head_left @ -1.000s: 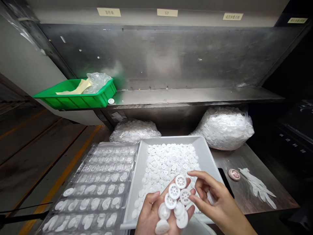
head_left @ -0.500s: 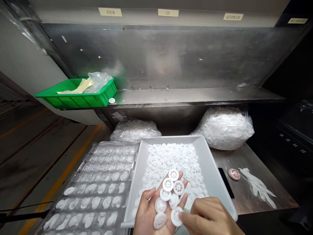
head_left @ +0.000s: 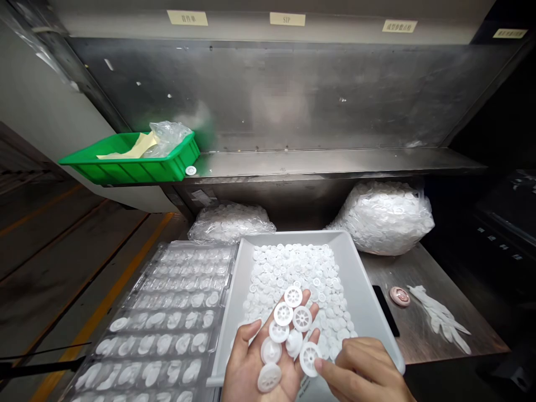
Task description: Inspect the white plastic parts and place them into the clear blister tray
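My left hand (head_left: pixel 245 365) is palm up over the near part of a grey bin (head_left: pixel 368 301), holding several white plastic wheels (head_left: pixel 283 314) across the palm and fingers. Some lie flat with spokes showing; others are tilted. At the palm's right edge, my right hand (head_left: pixel 364 365) pinches one spoked wheel (head_left: pixel 310 359) by its rim, other fingers curled. Under both hands the bin holds a layer of similar small white wheels (head_left: pixel 293 262). Left of the bin stands a clear compartment tray (head_left: pixel 221 312) with rows of white parts.
Bags of white parts sit behind the bin, at left (head_left: pixel 232 220) and right (head_left: pixel 383 218). A green bin (head_left: pixel 146 170) with a plastic bag stands on the steel shelf (head_left: pixel 318 162) beside a single wheel (head_left: pixel 191 171). At right lie a black phone-like slab (head_left: pixel 386 312), a pink round object (head_left: pixel 399 296) and white gloves (head_left: pixel 439 318).
The wheel in my right hand has moved slightly up and right, tilting away from the palm. My left hand has shifted a little left with the other wheels.
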Demonstrator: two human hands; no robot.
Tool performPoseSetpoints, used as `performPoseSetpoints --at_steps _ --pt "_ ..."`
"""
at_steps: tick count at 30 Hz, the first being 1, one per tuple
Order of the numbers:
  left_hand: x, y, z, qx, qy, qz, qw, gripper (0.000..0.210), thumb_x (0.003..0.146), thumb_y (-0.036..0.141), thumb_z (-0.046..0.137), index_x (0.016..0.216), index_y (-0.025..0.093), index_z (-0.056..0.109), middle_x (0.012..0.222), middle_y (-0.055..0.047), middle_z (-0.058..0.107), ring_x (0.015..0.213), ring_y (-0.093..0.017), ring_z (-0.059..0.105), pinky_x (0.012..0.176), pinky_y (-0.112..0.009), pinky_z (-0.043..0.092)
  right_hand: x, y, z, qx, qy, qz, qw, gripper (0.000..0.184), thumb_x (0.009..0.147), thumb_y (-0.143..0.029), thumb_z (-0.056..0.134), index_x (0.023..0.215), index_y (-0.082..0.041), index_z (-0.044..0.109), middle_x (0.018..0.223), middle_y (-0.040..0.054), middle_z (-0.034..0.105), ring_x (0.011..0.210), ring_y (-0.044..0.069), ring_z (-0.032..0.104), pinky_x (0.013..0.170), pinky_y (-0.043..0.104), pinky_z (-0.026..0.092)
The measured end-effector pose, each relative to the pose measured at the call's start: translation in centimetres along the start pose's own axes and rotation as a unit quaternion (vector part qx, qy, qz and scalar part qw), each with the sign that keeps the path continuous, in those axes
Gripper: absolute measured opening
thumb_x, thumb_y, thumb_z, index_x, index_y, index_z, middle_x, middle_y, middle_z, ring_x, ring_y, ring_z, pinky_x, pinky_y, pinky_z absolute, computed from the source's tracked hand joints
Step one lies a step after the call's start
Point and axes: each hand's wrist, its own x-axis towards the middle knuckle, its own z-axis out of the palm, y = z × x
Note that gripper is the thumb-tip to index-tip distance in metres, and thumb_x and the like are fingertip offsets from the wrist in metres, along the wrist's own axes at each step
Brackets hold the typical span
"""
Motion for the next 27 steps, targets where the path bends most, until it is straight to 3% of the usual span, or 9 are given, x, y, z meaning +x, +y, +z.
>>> performPoseSetpoints --at_steps 10,17,27 --pt "0.27 -0.28 0.22 -0.008 -0.001 -0.011 1.0 0.052 0.088 0.037 0.027 0.125 0.012 0.052 0.139 -0.013 0.044 0.133 -0.029 0.029 0.113 -0.045 0.003 0.1 0.1 -0.1 0.009 0.009 0.014 1.0 0.025 0.076 -0.002 0.056 0.096 -0.016 0.061 0.053 -0.0022 0.053 0.045 0.01 0.046 0.048 0.025 0.039" --pt "0.33 -0.21 0.3 -0.025 -0.015 -0.005 1.0 0.051 0.087 0.035 0.028 0.129 0.012 0.046 0.141 -0.012 0.039 0.134 -0.028 0.026 0.113 -0.044 0.004 0.1 0.07 0.1 0.01 0.02 0.015 1.0 0.029 0.075 0.0 0.057 0.1 -0.016 0.058 0.052 -0.0026 0.051 0.044 0.01 0.045 0.047 0.026 0.039" --pt "0.1 -0.01 0.4 -0.015 0.021 -0.027 0.999 0.054 0.086 0.037 0.031 0.126 0.004 0.049 0.139 -0.017 0.04 0.134 -0.03 0.026 0.113 -0.041 0.01 0.17 0.01 -0.2 0.01 0.022 0.023 0.999 0.036 0.076 0.001 0.058 0.106 -0.016 0.056 0.053 -0.0024 0.052 0.046 0.01 0.045 0.048 0.026 0.039"
